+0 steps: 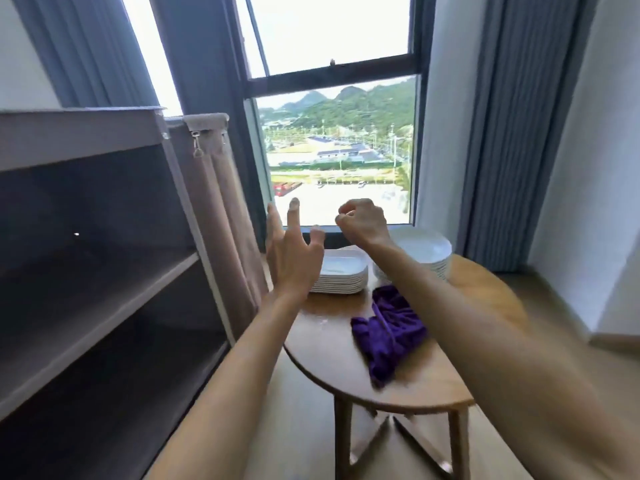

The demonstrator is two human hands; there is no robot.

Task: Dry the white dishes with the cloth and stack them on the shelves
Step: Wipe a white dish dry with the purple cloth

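View from a head camera, looking down past 2 bare forearms raised in front of a window [337, 150]. The left hand [294, 251] is held up with its fingers spread and mostly straight, holding nothing. The right hand [362, 221] is also raised, its fingers curled loosely inward, and nothing shows in its grasp. Both hands hang in the air above a round wooden table [329, 358]. On the far side of the table sit 2 stacks of white dishes: a stack of rectangular plates [344, 275] on the left, partly hidden behind the left hand, and a stack of round plates [427, 252] on the right, partly hidden behind the right forearm. A crumpled purple cloth [388, 334] lies on the table nearer the viewer, just in front of the stacks and apart from both hands. To the left stands a dark fabric-covered shelf unit [97, 271] with its front open. Grey-blue curtains [502, 126] hang beside the window
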